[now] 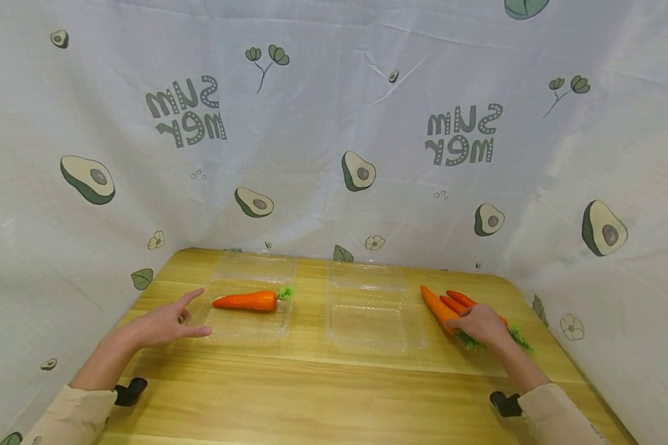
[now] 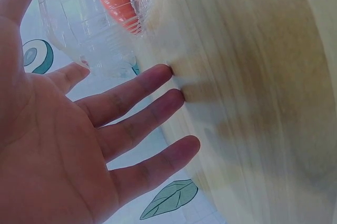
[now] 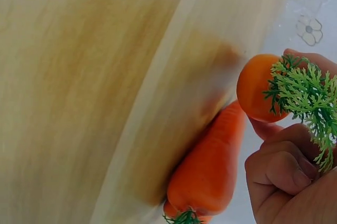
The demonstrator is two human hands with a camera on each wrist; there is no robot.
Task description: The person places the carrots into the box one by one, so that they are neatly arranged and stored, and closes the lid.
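Observation:
My right hand (image 1: 481, 324) grips an orange carrot (image 1: 436, 307) near its leafy end. In the right wrist view this carrot's round top (image 3: 258, 87) and green fronds (image 3: 310, 98) show between thumb and fingers. Two more carrots (image 1: 461, 299) lie beside it on the table, partly hidden by the hand. My left hand (image 1: 164, 322), fingers spread and holding nothing, hovers at the left side of a clear plastic box (image 1: 245, 327). Inside that box a single carrot (image 1: 250, 301) lies sideways, leaves to the right.
A second clear plastic box (image 1: 367, 321), lid folded back, stands right of the first, between it and the loose carrots. Both sit on a wood-grain table (image 1: 312, 395). A printed white curtain (image 1: 312, 136) encloses its back and sides.

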